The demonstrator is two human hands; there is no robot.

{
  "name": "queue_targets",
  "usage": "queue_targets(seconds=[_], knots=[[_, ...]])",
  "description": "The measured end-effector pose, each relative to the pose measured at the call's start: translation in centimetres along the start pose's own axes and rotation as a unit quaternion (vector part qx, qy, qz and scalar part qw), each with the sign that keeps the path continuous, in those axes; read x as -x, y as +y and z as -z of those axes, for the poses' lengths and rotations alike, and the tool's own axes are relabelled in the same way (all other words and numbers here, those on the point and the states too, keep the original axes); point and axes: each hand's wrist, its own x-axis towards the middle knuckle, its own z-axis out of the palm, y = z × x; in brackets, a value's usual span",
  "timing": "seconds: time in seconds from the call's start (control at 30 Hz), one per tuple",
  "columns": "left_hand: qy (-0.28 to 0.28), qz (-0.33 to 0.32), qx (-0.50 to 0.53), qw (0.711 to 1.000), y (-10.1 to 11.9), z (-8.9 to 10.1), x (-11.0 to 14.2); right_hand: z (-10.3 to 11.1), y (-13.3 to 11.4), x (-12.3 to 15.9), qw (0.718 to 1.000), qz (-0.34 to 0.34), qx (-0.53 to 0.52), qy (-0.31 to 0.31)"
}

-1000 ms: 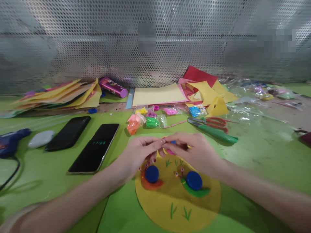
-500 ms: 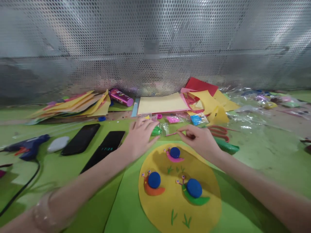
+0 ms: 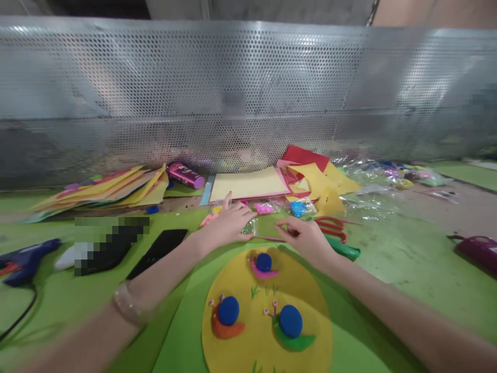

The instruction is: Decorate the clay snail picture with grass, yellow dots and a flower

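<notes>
Loosely spread left hand (image 3: 229, 223): wide grip, palm down over small clear plastic packets, one fingertip raised; I cannot tell whether it touches them.
Right hand (image 3: 305, 235): narrow grip, thumb and forefinger close together; whether something small is pinched there, I cannot tell.
Thin pink strip (image 3: 269, 239): on the table (image 3: 407, 269), running from beside the left thumb to just below the right fingertips.
Yellow round paper disc (image 3: 256, 305): flat on a light green sheet (image 3: 178, 336), nearer the wearer than both hands, its lower edge out of frame.
Pink snail with round blue shell (image 3: 264, 262): at the disc's far edge, above small green grass marks (image 3: 254, 292).
Orange snail with round blue shell (image 3: 229, 311): on the disc's left.
Green snail with round blue shell (image 3: 291, 321): on the disc's right.
Red-handled scissors (image 3: 332, 226): just beyond the right hand, partly hidden.
Packets beyond the hands: bright pink packet (image 3: 264, 208), blue packet (image 3: 298, 209) to its right.
Black smartphone (image 3: 163, 248): beside the left forearm.
</notes>
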Motion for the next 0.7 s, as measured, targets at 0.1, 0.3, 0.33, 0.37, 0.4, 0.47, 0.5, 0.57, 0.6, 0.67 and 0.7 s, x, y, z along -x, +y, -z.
queue_targets(seconds=[0.1,0.3,0.33,0.37,0.4,0.47,0.5,0.57,0.6,0.67,0.7], knots=[[0.0,-0.008,-0.001,1.0,0.0,-0.1,0.3,-0.3,0.4,0.0,1.0,-0.004,0.01,-0.02],[-0.011,-0.037,0.023,0.999,-0.4,-0.2,-0.2,-0.8,0.9,0.0,0.998,-0.022,0.033,-0.048],[-0.014,-0.044,0.03,0.998,-0.5,-0.2,-0.3,-0.8,1.0,0.0,0.998,-0.022,0.034,-0.052],[-0.017,-0.051,0.038,0.998,-0.6,-0.2,-0.4,-0.9,1.1,0.0,0.998,-0.022,0.035,-0.056],[-0.018,-0.056,0.046,0.997,-0.7,-0.3,-0.5,-0.9,1.1,-0.1,0.997,-0.023,0.034,-0.059],[-0.016,-0.063,0.06,0.996,-1.0,-0.3,-0.6,-0.9,1.2,-0.1,0.997,-0.024,0.029,-0.06],[-0.012,-0.063,0.066,0.996,-1.0,-0.3,-0.6,-0.9,1.2,-0.1,0.998,-0.025,0.024,-0.058],[0.007,-0.056,0.076,0.996,-1.0,-0.2,-0.5,-0.8,1.1,-0.1,0.998,-0.029,0.006,-0.048],[0.02,-0.049,0.08,0.995,-0.9,-0.1,-0.4,-0.7,1.0,-0.1,0.999,-0.031,-0.006,-0.04],[0.053,-0.035,0.087,0.994,-0.4,0.2,0.0,-0.5,0.6,-0.1,0.998,-0.037,-0.037,-0.022],[0.071,-0.03,0.092,0.993,-0.1,0.3,0.3,-0.4,0.4,-0.1,0.998,-0.04,-0.054,-0.012]])
